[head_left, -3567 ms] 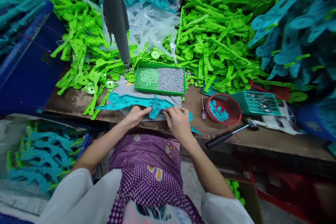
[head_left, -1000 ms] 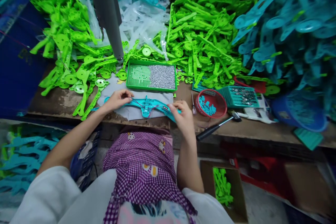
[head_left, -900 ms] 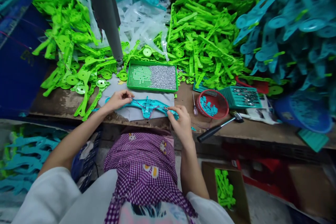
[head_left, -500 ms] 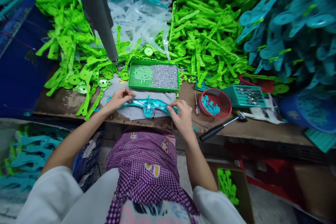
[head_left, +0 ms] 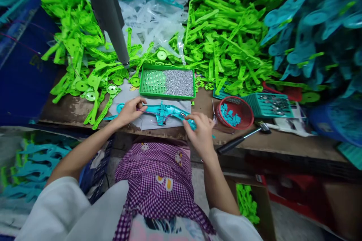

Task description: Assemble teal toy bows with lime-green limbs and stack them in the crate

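Observation:
A long teal plastic toy part (head_left: 161, 110) lies on a grey cloth (head_left: 149, 120) at the near edge of the bench. My left hand (head_left: 130, 107) pinches its left end, where a thin reddish wire runs along it. My right hand (head_left: 201, 130) is closed on the part's right end, fingers curled over it. Just behind the part stands a green tray (head_left: 167, 82), half covered with small silver screws.
A grey hanging screwdriver (head_left: 109, 15) dangles over the bench at left. Piles of green parts (head_left: 226, 41) and teal parts (head_left: 311, 26) fill the back. A red basket (head_left: 235, 112), a teal tray (head_left: 268, 104), a small screwdriver (head_left: 213, 109) and a hammer (head_left: 240, 141) lie at right.
Both hands started together at the part's middle and then spread to its two ends. Over the last second they only shift slightly along it; the view drifts a little.

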Demonstrator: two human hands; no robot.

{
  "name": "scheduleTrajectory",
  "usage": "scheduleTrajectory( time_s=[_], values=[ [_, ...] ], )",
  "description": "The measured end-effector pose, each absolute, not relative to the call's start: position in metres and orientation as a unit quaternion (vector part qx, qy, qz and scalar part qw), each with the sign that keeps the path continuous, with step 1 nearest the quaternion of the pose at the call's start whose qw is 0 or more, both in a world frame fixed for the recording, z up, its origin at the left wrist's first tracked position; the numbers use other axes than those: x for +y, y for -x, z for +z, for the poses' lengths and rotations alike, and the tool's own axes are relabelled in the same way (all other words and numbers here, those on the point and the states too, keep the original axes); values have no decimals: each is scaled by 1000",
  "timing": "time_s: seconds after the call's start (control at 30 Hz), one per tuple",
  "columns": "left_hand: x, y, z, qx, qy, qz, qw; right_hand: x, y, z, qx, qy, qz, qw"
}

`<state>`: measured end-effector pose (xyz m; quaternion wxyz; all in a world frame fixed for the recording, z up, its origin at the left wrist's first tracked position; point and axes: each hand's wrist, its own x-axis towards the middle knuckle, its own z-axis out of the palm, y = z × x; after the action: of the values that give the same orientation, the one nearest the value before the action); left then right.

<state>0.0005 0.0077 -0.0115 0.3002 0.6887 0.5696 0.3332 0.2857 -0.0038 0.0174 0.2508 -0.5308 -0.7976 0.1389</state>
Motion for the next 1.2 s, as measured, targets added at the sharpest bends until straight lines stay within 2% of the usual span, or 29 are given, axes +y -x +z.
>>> scheduleTrajectory(
  time_s=[0.13, 0.23, 0.57, 0.77, 0.83, 0.93, 1.0, 1.1, 1.2],
  values=[
    [4, 8, -1, 522, -736, 310, 300, 5, -270, 11, -856, 461, 143, 185],
    [-2, 17, 11, 490, -781, 264, 283, 11, -267, 6, -849, 477, 134, 185],
    [-10, 21, 6, 501, -810, 180, 247, 6, -304, 19, -705, 570, 110, 408],
    [-9, 22, -1, 510, -823, 153, 197, -2, -326, 27, -554, 599, 144, 560],
    [-15, 15, 5, 518, -821, 174, 163, -5, -327, 30, -565, 592, 169, 549],
    [-31, -17, 18, 519, -798, 279, 127, -9, -324, 31, -576, 580, 272, 508],
    [-41, -51, 23, 500, -766, 366, 170, -11, -320, 28, -537, 570, 354, 511],
    [-45, -106, 18, 481, -705, 431, 293, -13, -314, 25, -508, 543, 444, 500],
    [-36, -140, 8, 447, -694, 485, 289, -17, -308, 25, -538, 529, 472, 456]
  ],
)
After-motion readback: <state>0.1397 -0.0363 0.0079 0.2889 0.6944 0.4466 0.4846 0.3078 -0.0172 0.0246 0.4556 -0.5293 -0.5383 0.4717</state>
